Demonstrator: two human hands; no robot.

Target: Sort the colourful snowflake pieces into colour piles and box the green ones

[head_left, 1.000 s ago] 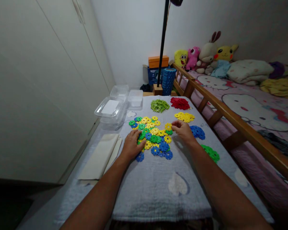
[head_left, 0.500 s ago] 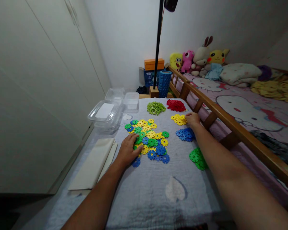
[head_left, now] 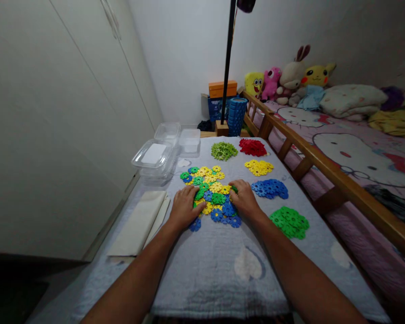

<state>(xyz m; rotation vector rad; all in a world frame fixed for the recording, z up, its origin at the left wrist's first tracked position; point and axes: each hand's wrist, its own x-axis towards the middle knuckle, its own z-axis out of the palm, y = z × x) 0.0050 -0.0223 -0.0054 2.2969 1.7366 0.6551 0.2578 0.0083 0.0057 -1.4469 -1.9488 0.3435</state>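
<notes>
Right hand holds 1 green disc — between its fingertips

Room interior. Left: a tall white wardrobe, its handle high on the front; below it, a shadowed floor. Centre: a table under a grey-blue, heart-patterned cloth. Rear: a plain pale wall, before which stand a black pole on a wooden base, an orange box above a blue box, and a blue cylinder. Right: a bed with wooden rail, pink printed sheet, bundled quilt and plush toys. Light is dim, the corners darkest.
</notes>
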